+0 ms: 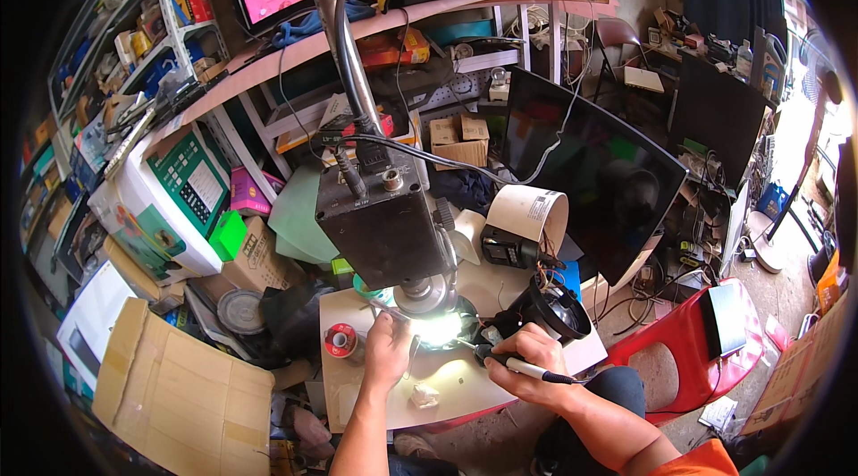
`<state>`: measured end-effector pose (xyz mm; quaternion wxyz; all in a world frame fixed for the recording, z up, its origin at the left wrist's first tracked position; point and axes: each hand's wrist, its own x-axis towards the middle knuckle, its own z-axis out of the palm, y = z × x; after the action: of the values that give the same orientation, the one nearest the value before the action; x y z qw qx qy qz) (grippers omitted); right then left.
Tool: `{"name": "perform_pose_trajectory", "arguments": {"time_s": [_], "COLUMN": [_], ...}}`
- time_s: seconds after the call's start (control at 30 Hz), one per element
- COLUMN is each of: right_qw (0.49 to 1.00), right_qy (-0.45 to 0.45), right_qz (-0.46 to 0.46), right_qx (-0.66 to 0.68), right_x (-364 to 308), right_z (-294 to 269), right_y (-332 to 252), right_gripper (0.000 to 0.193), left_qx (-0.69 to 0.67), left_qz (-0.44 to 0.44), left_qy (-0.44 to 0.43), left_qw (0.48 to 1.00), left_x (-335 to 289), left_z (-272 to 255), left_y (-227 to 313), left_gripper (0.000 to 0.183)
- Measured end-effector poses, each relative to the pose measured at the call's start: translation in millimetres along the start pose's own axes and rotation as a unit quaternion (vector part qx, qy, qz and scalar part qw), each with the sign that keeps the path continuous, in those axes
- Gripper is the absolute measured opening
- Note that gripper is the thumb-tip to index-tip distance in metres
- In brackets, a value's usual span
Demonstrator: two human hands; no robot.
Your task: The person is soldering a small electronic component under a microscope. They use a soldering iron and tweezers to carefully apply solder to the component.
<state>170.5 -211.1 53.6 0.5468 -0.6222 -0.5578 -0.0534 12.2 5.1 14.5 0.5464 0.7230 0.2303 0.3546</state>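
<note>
My right hand point(531, 353) grips a soldering iron point(542, 372) with a white and black handle. Its tip reaches left into a glaring patch of light, where the work is washed out. On the other side of that light, my left hand point(388, 353) is closed with the thumb up, and whatever it holds is lost in the glare. Directly above the light hangs a black box-shaped microscope head point(384, 235) on a metal pole. A red-rimmed solder spool point(340, 340) stands left of my left hand. A small whitish lump point(424, 395) lies in front, between my forearms.
The small pale worktable point(344, 391) carries a black round housing point(552, 308) and a white cylinder point(529, 210). A large dark screen point(594, 163) leans behind. A cardboard box point(183, 387) sits at left, a red plastic stool point(670, 346) at right. Cables hang above.
</note>
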Motion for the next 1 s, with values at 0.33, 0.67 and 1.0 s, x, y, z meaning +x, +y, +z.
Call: {"name": "perform_pose_trajectory", "arguments": {"time_s": [0.33,0.67,1.0], "right_qw": [1.0,1.0,1.0], "right_qy": [0.002,0.004,0.012], "right_qz": [0.003,0.001,0.002], "right_qx": [-0.003,-0.002,-0.007], "right_x": [0.5,0.0,0.3], "right_z": [-0.5,-0.4,-1.3], "right_y": [-1.5,-1.2,-1.6], "right_gripper": [0.022,0.022,0.023], "left_qx": [0.021,0.011,-0.002], "left_qz": [0.004,-0.006,0.004], "left_qy": [-0.003,-0.001,0.014], "left_qw": [1.0,1.0,1.0], "left_x": [0.7,-0.3,2.5], "left_z": [-2.8,-1.2,-1.8], "left_y": [-6.9,-4.6,-8.7], "left_gripper": [0.021,0.022,0.019]}}
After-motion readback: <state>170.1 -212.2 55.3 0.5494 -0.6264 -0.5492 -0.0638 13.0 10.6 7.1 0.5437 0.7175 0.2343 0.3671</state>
